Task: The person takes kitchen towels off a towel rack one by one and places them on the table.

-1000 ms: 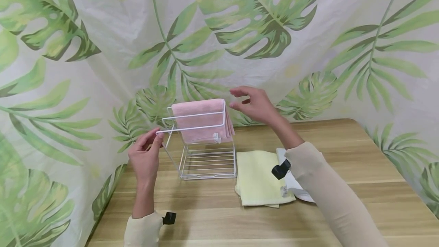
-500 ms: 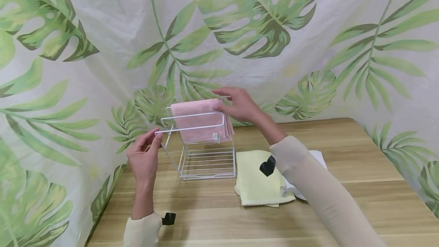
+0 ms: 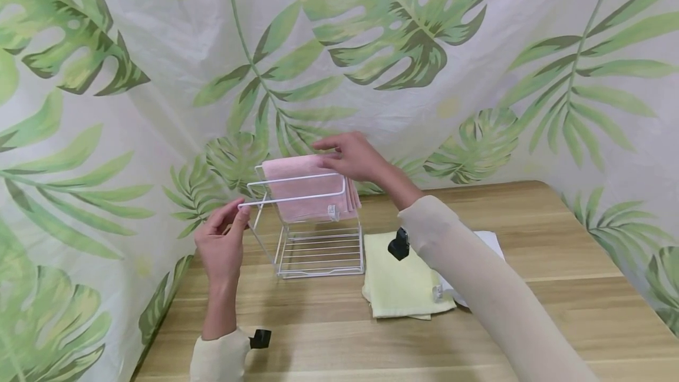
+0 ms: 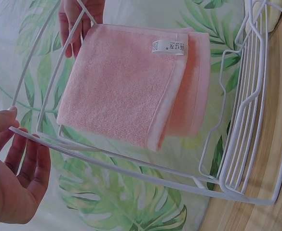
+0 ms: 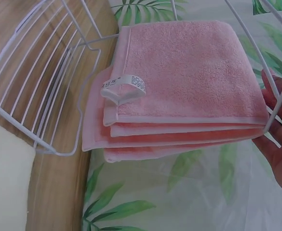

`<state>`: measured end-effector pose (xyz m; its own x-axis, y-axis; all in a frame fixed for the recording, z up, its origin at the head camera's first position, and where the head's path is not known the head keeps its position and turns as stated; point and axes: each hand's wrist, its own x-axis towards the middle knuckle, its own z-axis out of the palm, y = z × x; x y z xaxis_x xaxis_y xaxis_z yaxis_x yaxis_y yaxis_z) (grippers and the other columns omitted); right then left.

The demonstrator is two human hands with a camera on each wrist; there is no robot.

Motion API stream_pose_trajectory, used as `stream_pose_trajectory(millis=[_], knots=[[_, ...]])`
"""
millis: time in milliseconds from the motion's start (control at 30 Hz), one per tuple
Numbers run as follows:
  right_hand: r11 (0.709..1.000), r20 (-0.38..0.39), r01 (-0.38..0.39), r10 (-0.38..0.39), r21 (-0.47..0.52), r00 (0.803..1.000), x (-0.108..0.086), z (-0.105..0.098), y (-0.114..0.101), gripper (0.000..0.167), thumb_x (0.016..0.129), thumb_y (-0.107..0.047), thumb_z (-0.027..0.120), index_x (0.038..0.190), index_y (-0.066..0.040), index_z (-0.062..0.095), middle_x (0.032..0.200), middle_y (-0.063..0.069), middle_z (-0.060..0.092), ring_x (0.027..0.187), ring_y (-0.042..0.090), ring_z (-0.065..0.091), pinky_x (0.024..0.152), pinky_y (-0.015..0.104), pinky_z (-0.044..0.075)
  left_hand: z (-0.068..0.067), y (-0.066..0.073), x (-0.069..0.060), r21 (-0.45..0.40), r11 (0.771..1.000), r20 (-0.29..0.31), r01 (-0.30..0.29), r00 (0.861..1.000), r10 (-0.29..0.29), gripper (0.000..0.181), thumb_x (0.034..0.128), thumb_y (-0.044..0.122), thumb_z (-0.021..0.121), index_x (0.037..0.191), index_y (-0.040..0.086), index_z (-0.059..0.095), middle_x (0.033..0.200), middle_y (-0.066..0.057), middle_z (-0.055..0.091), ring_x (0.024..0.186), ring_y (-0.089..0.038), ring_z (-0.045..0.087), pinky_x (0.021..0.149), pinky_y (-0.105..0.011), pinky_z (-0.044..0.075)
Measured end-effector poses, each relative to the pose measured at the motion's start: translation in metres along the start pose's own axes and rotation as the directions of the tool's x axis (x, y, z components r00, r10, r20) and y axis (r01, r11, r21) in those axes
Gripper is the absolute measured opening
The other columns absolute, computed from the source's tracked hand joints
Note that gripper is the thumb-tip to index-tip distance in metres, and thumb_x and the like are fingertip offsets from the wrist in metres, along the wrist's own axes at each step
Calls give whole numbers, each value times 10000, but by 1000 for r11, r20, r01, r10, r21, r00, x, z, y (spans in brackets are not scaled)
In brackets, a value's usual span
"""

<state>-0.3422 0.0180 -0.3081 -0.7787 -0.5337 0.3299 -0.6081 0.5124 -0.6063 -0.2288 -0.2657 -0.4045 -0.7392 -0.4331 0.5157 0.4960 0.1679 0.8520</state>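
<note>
Since my earlier look, the right hand (image 3: pixel 354 158) had moved leftward over the pink towel (image 3: pixel 307 189). On the worktop (image 3: pixel 329 335) stood a white wire rack (image 3: pixel 320 276), the towel folded over its upper bar. The left hand (image 3: pixel 220 247) pinched a rack corner; the right hand's fingers, unclenched, lay at the fold.

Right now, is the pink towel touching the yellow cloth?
Apart. In the head view, the pink towel hangs on the white rack, and wooden tabletop shows between it and the yellow cloth.

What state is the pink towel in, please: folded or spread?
Folded: the pink towel shows stacked edges in the right wrist view.
</note>
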Motion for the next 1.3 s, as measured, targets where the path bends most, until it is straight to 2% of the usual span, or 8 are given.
stream_pose_trajectory(millis=[367, 533, 667, 900, 1133, 1300], knots=[[997, 64, 24, -19, -77, 998, 19, 4, -14, 386, 1028, -258, 757, 1398, -150, 727, 1390, 31, 741, 1241, 226, 746, 1099, 360, 604, 2, 0, -2, -3, 1000, -1, 1, 1000, -1, 256, 942, 81, 835, 1148, -66, 795, 910, 37, 733, 763, -36, 726, 699, -168, 654], [997, 83, 33, -27, -75, 996, 25, 8, -15, 356, 1003, -232, 788, 1348, -151, 760, 1337, 18, 769, 1203, 204, 760, 1056, 340, 621, 3, -1, -2, -10, 1000, 1, 6, 1000, -6, 261, 940, 83, 837, 1143, -75, 792, 903, 36, 727, 759, -37, 722, 700, -163, 651], [995, 89, 25, -16, -97, 996, 27, 12, -11, 355, 981, -233, 815, 1327, -167, 774, 1340, 8, 768, 1273, 197, 717, 1117, 348, 580, 4, -1, -3, -4, 1000, 6, 8, 1000, -8, 257, 940, 87, 838, 1137, -72, 795, 897, 37, 722, 758, -37, 721, 702, -148, 645], [995, 60, -41, 47, -88, 997, 27, 18, -7, 392, 959, -243, 838, 1339, -176, 767, 1359, 17, 758, 1337, 215, 677, 1162, 365, 550, 5, 0, -2, 0, 1000, 6, -14, 1000, 14, 244, 938, 63, 834, 1131, -81, 794, 874, 43, 713, 745, -33, 719, 689, -140, 639], [989, 14, -96, 98, -115, 995, 27, 23, -10, 308, 988, -272, 805, 1287, -198, 801, 1311, -4, 784, 1305, 197, 692, 1146, 365, 557, 3, 1, -1, 16, 1000, 1, -13, 1000, 13, 243, 941, 69, 832, 1136, -72, 797, 876, 54, 714, 746, -29, 716, 689, -133, 636], [986, -40, -129, 125, -108, 991, 25, 28, -13, 266, 1000, -280, 789, 1255, -210, 815, 1285, -10, 792, 1226, 186, 732, 1095, 368, 593, 1, 0, 0, 8, 1000, -1, -11, 1000, 11, 250, 939, 56, 830, 1141, -85, 790, 871, 54, 713, 738, -29, 709, 686, -128, 632]])
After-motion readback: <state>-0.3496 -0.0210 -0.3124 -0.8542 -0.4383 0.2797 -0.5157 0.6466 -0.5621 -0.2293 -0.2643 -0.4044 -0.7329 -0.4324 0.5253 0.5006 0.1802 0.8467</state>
